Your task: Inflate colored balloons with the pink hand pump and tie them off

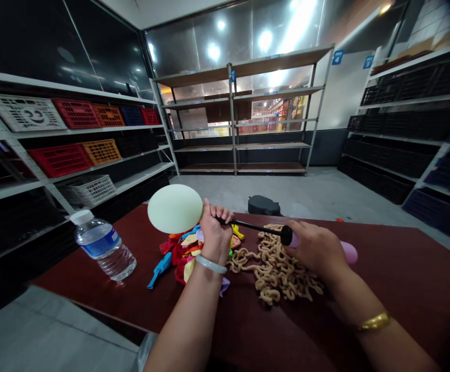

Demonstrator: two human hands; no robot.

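Your left hand (216,230) grips the pale balloon (175,208) (probably light, easily popped; pinch its neck) at the tip of the pump (286,235); your right hand (318,248) clasps the barrel (351,252).

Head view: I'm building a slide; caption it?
Left hand holds a pale balloon and, with the right hand, a pump.

- Dark red-brown table (395,279) spans the lower frame.
- Clear plastic, blue-labelled bottle (103,245) stands lower left.
- Limp multicoloured balloons (178,254) lie lower centre.
- Tan curly strands (281,268) lie heaped, lower centre-right.
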